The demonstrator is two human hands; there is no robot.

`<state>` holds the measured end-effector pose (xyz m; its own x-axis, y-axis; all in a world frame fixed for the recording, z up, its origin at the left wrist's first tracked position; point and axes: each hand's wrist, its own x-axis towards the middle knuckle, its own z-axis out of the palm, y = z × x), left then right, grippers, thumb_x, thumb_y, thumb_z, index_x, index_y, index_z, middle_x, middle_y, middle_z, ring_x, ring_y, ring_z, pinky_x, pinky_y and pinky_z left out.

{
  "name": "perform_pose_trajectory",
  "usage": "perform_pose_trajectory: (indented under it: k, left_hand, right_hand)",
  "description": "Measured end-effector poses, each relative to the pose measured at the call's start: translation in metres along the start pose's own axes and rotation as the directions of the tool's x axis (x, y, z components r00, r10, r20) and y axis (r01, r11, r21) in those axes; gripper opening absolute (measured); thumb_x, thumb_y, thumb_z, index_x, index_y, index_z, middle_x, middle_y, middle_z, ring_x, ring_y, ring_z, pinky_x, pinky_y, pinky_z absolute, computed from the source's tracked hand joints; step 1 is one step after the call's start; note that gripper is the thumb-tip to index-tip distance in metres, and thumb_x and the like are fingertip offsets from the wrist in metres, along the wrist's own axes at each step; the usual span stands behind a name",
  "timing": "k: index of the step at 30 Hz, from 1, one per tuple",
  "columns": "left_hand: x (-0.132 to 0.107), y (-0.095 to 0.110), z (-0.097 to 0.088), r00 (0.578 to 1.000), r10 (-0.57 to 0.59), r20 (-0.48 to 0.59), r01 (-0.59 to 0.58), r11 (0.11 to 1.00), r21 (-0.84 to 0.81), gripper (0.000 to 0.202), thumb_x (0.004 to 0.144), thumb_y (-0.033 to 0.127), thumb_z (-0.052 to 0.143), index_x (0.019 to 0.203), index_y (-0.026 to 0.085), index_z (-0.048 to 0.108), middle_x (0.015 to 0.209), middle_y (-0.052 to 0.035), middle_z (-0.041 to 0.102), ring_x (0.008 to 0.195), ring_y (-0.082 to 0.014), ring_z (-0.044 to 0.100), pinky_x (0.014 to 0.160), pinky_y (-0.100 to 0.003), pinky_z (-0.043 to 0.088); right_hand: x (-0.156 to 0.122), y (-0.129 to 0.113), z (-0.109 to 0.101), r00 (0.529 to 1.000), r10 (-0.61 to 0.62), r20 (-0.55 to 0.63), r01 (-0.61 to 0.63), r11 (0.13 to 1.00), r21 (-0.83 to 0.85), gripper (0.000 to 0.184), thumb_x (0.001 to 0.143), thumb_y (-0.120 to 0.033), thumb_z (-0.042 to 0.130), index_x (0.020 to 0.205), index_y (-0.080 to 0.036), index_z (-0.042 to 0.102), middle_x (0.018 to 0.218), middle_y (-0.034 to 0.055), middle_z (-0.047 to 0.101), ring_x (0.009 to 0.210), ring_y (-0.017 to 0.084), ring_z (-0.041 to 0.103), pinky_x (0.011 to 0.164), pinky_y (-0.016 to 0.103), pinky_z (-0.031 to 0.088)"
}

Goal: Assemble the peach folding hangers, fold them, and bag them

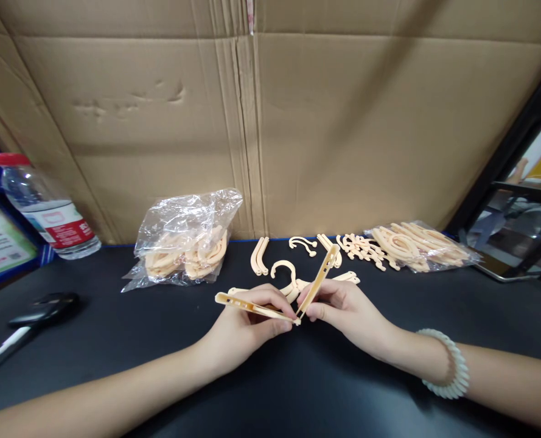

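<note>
My left hand (243, 325) pinches a cream plastic hanger arm (234, 301), which points out to the left over the fingers. Between the thumb and fingers of my right hand (355, 313) is a second hanger arm (319, 281), tilted up and to the right. The inner ends of the two pieces meet at a small knob between my fingertips; whether they are locked together I cannot see. Just behind my hands a hanger with a curved hook (286, 267) lies on the black table (297, 389), partly hidden by them.
Loose hanger arms (260, 255), hooks (303, 243) and a pile of small hooked parts (366, 250) lie farther back. Clear bags of parts stand left (185, 243) and right (423, 246). A bottle (55, 213) and a black mouse-like object (44, 309) are at left. Cardboard (160, 121) walls the back.
</note>
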<state>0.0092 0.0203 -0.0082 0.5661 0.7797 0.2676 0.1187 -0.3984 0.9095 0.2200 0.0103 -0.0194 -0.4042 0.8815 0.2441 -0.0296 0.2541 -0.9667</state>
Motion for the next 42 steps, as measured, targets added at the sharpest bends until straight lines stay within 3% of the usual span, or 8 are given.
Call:
perform_pose_trajectory:
  k: [10, 17, 22, 27, 35, 38, 42]
  left_hand:
    - [0.001, -0.004, 0.0, 1.0, -0.019, 0.003, 0.019, 0.999, -0.048, 0.006, 0.078, 0.022, 0.072, 0.082, 0.018, 0.075, 0.081, -0.0036, 0.066, 0.077, -0.0189, 0.062, 0.073, -0.03, 0.047]
    - [-0.001, 0.002, 0.001, 0.999, -0.041, -0.028, 0.04, 0.998, -0.054, 0.003, 0.074, 0.02, 0.073, 0.075, 0.019, 0.076, 0.076, -0.0027, 0.065, 0.073, -0.0178, 0.061, 0.069, -0.029, 0.047]
    - [-0.002, 0.005, 0.003, 0.993, -0.083, -0.08, 0.077, 0.994, -0.075, 0.002, 0.069, 0.018, 0.075, 0.071, 0.019, 0.076, 0.075, -0.0025, 0.066, 0.071, -0.018, 0.062, 0.067, -0.029, 0.047]
    - [-0.002, 0.004, 0.003, 0.987, -0.105, -0.119, 0.088, 0.986, -0.14, 0.005, 0.071, 0.022, 0.075, 0.069, 0.017, 0.073, 0.073, -0.0014, 0.065, 0.072, -0.0175, 0.061, 0.07, -0.029, 0.047]
    - [-0.001, 0.004, 0.006, 0.988, -0.134, -0.072, 0.118, 0.975, -0.19, 0.015, 0.074, 0.025, 0.075, 0.069, 0.015, 0.064, 0.07, 0.0015, 0.06, 0.067, -0.0129, 0.056, 0.067, -0.026, 0.045]
    - [-0.001, 0.006, 0.008, 0.984, -0.152, -0.096, 0.121, 0.955, -0.272, 0.02, 0.074, 0.027, 0.076, 0.08, 0.016, 0.061, 0.07, 0.0037, 0.057, 0.066, -0.0125, 0.059, 0.066, -0.026, 0.048]
    - [-0.002, 0.009, 0.01, 0.955, -0.192, -0.225, 0.129, 0.955, -0.267, 0.039, 0.073, 0.031, 0.077, 0.102, 0.018, 0.054, 0.071, 0.0053, 0.058, 0.06, -0.0119, 0.06, 0.059, -0.025, 0.051]
  right_hand:
    - [-0.001, 0.0, -0.001, 0.999, -0.017, 0.037, 0.018, 1.0, -0.018, 0.014, 0.085, -0.031, 0.067, 0.089, -0.019, 0.071, 0.084, 0.0018, 0.069, 0.08, 0.016, 0.062, 0.078, 0.031, 0.05]
    - [0.0, -0.002, 0.001, 0.997, -0.006, 0.078, 0.008, 1.0, -0.019, 0.012, 0.084, -0.031, 0.069, 0.086, -0.02, 0.072, 0.088, 0.0024, 0.072, 0.088, 0.018, 0.065, 0.087, 0.033, 0.051]
    - [-0.002, -0.001, 0.003, 0.999, 0.014, 0.039, -0.013, 0.999, -0.034, 0.017, 0.078, -0.035, 0.074, 0.075, -0.019, 0.069, 0.082, 0.0023, 0.071, 0.084, 0.019, 0.067, 0.083, 0.035, 0.053]
    - [-0.006, 0.002, 0.005, 1.0, -0.026, -0.009, 0.026, 0.999, -0.045, 0.013, 0.075, -0.03, 0.077, 0.078, -0.02, 0.07, 0.082, 0.0027, 0.072, 0.077, 0.018, 0.068, 0.076, 0.034, 0.056]
    - [-0.008, -0.003, 0.01, 0.999, -0.023, -0.038, 0.018, 0.993, -0.118, 0.015, 0.079, -0.032, 0.073, 0.085, -0.018, 0.068, 0.082, 0.0045, 0.071, 0.074, 0.019, 0.065, 0.069, 0.033, 0.053]
    - [-0.006, -0.001, 0.012, 0.998, -0.027, -0.055, 0.02, 0.993, -0.119, 0.013, 0.08, -0.031, 0.071, 0.084, -0.02, 0.065, 0.081, 0.0033, 0.069, 0.075, 0.018, 0.064, 0.068, 0.031, 0.052]
    - [-0.004, 0.0, 0.01, 0.986, -0.049, -0.162, 0.029, 0.992, -0.123, 0.019, 0.079, -0.033, 0.07, 0.075, -0.021, 0.056, 0.073, -0.0008, 0.059, 0.065, 0.013, 0.055, 0.06, 0.027, 0.046]
